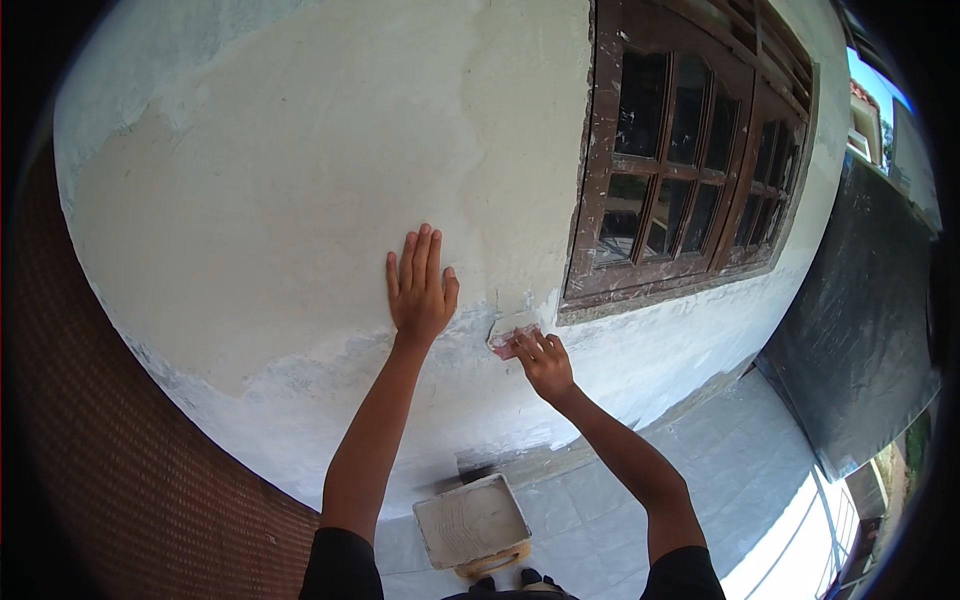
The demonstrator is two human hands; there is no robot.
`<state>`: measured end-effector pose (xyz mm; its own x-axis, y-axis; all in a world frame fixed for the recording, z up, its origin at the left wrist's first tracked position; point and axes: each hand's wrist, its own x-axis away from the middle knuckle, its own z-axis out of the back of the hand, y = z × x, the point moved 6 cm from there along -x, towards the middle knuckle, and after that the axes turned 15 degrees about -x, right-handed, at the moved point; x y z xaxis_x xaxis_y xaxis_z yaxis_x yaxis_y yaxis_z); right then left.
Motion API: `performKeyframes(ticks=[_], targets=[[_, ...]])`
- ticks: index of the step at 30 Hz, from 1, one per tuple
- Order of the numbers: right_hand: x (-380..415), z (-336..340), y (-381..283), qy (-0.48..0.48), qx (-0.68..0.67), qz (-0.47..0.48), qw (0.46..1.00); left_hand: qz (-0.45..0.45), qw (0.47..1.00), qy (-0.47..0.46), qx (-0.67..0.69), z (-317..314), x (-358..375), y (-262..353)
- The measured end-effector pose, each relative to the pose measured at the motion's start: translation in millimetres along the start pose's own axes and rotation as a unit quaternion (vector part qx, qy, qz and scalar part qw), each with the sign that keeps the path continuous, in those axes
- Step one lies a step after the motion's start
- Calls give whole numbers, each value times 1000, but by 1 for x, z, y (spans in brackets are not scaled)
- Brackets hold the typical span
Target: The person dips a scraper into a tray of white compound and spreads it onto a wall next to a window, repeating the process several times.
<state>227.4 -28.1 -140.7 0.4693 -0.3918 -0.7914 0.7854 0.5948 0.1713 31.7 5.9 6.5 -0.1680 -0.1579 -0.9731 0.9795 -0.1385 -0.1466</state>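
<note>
My left hand (420, 290) lies flat on the plastered wall (320, 190), its fingers spread and pointing up, with nothing in it. To its right and a little lower, my right hand (545, 365) grips a small scraper (512, 334) with a pale, plaster-smeared blade and a pinkish part. The scraper rests against the wall just left of the window's lower corner. Around it the wall shows a rough edge between beige plaster and a whitish, patchy surface.
A brown wooden window (680, 170) with paint spots is at the upper right. Below stands a rectangular tray (473, 520) of pale paste, near my feet on the grey tiled floor (640, 470). A dark sheet (850, 310) hangs at the right; a woven brown surface (150, 450) borders the left.
</note>
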Motion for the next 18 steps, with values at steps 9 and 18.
performKeyframes(ticks=[9, 18], targets=[[7, 34, -17, 10, -76, 23, 997, 0, 1000, -4, -2, 0, 0, 0], [-50, 81, 28, 228, -230, -141, 935, 2, 1000, -2, -23, -2, 1, 0]])
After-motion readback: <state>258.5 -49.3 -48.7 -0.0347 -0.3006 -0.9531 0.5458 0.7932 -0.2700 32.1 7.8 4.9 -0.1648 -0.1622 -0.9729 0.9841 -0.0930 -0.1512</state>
